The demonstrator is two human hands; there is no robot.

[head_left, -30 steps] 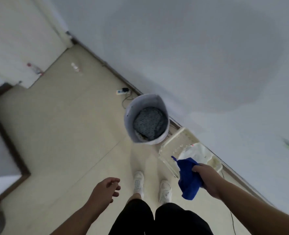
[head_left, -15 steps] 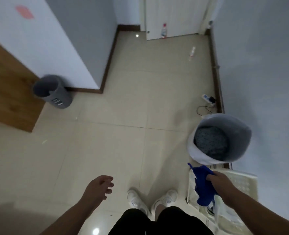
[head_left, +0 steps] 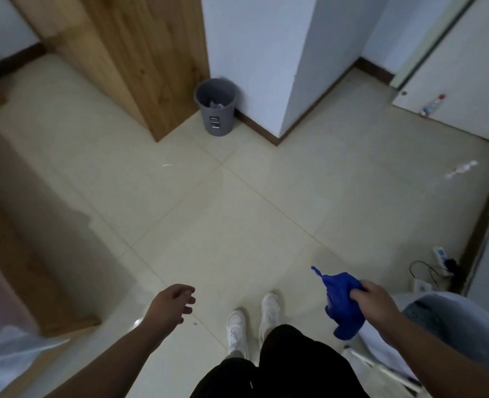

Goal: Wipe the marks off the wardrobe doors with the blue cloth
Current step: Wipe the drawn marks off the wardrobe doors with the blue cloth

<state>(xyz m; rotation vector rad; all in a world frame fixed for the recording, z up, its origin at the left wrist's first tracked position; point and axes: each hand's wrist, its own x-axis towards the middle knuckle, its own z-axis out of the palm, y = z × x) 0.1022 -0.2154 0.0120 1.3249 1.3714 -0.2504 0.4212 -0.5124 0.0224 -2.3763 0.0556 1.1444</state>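
Gripping the blue cloth (head_left: 342,304) bunched in your right hand (head_left: 376,304), it dangles below your fingers; left hand (head_left: 170,307) loose, holding nothing.

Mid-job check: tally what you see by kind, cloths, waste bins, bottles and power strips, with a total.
Blue cloth: 1, held in the right hand
Grey waste bin: 1
Bottles: 2
Power strip: 1
Total: 5

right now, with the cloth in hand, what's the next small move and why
Probably a step forward toward the wooden cabinet, likely the wardrobe: the right hand grips the blue cloth over bare floor, with no door surface within its reach.
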